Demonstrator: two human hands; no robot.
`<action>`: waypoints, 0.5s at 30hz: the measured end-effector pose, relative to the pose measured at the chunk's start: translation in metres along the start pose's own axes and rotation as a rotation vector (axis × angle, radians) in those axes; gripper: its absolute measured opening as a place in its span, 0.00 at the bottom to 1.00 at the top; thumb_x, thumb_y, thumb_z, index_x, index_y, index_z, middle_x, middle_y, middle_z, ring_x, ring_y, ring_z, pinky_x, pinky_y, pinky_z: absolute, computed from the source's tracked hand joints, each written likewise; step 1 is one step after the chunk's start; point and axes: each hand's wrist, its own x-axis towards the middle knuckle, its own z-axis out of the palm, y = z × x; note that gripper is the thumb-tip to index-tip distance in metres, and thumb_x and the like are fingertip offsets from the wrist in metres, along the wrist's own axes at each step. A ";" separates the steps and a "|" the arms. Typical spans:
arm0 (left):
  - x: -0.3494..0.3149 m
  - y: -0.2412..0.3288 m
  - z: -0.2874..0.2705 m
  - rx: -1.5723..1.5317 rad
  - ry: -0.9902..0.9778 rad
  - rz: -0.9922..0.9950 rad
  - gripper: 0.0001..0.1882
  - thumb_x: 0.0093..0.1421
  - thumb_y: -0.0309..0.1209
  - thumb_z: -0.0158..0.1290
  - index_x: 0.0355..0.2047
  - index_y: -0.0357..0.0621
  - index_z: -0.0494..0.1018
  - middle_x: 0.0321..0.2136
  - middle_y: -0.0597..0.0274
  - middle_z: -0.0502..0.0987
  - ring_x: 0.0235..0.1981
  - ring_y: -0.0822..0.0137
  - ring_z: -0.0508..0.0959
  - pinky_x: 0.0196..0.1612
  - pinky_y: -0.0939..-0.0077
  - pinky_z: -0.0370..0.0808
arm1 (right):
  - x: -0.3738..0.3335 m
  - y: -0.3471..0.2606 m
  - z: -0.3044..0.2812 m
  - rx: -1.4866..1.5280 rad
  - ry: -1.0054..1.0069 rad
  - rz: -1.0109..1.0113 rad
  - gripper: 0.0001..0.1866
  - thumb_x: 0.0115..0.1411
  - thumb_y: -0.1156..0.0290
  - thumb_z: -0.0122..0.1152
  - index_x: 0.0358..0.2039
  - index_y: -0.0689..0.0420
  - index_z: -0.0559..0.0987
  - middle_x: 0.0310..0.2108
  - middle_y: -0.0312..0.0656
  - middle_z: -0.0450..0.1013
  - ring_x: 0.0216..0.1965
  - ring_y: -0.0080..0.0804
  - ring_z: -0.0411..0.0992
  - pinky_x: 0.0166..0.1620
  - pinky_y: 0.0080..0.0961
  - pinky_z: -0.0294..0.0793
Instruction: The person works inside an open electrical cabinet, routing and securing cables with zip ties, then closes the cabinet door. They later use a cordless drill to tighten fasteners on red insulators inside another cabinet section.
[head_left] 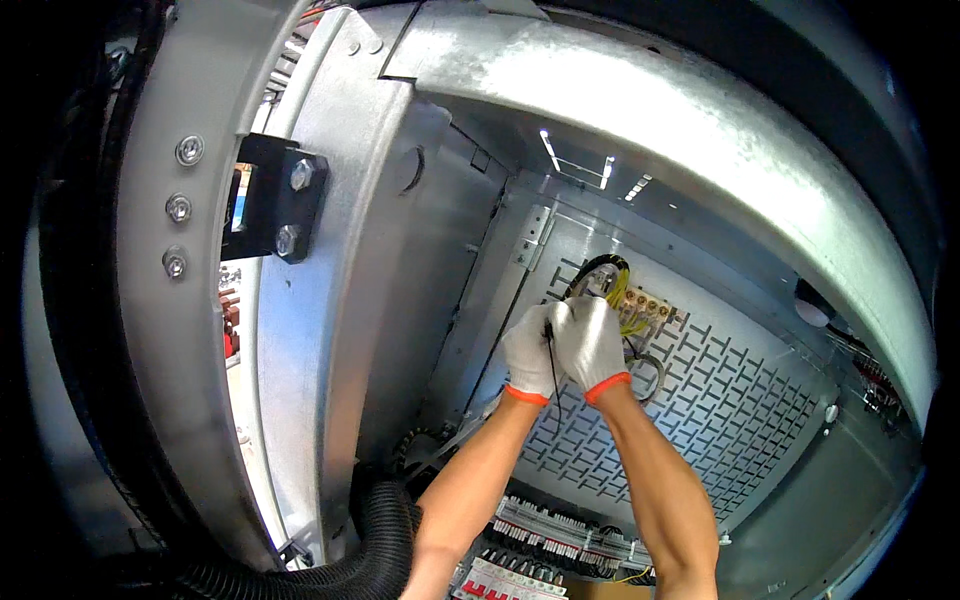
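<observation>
Both my hands wear white knit gloves with orange cuffs and meet in front of a slotted metal panel. My left hand is closed on a thin black cable tie, whose loose tail hangs down between the wrists. Pressed against it, my right hand has its fingers curled in; what they grip is hidden. Just above the gloves loops a bundle of yellow-green wires with a black cable. Beside the bundle, several brass-coloured terminals sit in a row on the panel.
A metal frame post with a black bolted bracket stands at the left. Overhead curves a bright metal beam. Black corrugated conduit bends at lower left. Below my arms are a terminal strip and breakers with red switches.
</observation>
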 end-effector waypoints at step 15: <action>0.001 0.018 -0.004 0.070 0.068 0.059 0.07 0.59 0.28 0.60 0.38 0.40 0.80 0.30 0.52 0.80 0.30 0.57 0.82 0.35 0.69 0.76 | 0.061 -0.001 -0.055 -0.758 0.150 -0.226 0.08 0.59 0.73 0.56 0.32 0.55 0.84 0.35 0.51 0.81 0.38 0.49 0.81 0.41 0.41 0.81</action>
